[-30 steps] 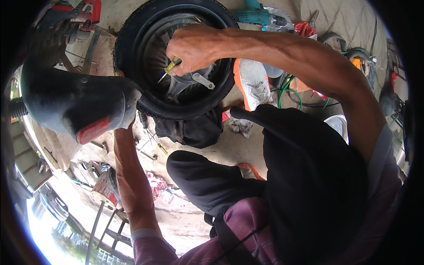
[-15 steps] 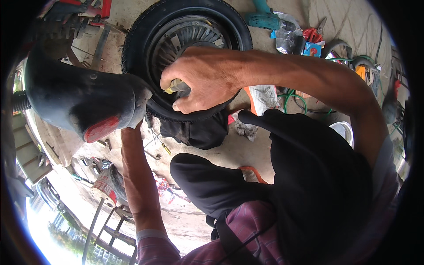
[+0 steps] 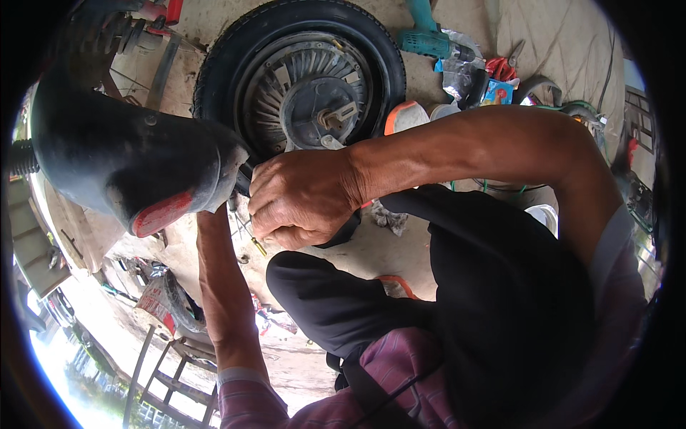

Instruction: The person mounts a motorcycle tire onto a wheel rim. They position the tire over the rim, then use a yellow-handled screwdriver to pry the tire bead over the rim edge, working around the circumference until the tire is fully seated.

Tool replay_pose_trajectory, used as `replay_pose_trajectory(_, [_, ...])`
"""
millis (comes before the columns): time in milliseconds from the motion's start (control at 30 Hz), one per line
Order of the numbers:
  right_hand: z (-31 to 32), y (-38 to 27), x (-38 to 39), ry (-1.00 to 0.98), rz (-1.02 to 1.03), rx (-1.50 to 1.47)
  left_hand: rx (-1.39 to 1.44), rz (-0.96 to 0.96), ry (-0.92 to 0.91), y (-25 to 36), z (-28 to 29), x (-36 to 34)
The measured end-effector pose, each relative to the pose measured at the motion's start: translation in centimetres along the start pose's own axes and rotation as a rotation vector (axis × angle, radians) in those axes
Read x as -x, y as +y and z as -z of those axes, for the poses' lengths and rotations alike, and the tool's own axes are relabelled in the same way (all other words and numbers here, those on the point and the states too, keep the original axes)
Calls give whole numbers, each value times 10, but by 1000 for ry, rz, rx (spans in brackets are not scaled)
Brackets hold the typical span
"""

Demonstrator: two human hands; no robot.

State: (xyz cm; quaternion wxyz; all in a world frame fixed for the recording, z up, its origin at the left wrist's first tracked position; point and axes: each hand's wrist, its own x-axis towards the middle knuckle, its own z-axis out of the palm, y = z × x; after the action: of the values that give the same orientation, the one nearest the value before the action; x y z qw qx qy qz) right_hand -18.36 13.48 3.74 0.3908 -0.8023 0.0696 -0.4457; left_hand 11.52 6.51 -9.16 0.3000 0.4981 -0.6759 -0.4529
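Fingers [image 3: 263, 196] of the right hand [image 3: 304, 196] curl at the near edge of the wheel [image 3: 275, 79], anything pinched hidden from view, while the fender [image 3: 136, 161] masks the left hand, and the wheel's hub [image 3: 318, 100] lies exposed beyond, presumably for easy reach.

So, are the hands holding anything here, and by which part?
Cannot be told: the right hand is curled, its palm and anything inside hidden; the left hand is out of sight behind the black curved cover.

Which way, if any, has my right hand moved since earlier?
Yes: against the wheel, the right hand has shifted toward your body, from over the hub to the near edge.
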Motion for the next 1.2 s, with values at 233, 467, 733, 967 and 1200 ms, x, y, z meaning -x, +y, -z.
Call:
replay_pose_trajectory(233, [-21, -1, -12, -170, -27, 68, 236, 139, 96, 5, -13, 2])
replay_pose_trajectory(467, [-36, -7, -25, -398, -51, 247, 401, 247, 201, 24, -26, 4])
replay_pose_trajectory(733, [-26, 1, -34, -612, 102, 150, 487, 300, 249, 37, -31, 11])
replay_pose_trajectory(967, [-44, -3, -39, -602, 14, 202, 612, 321, 297, 61, -33, 19])
replay_pose_trajectory(1200, [-71, -13, -46, -593, -81, 354, 678, 314, 253, 22, -29, 18])
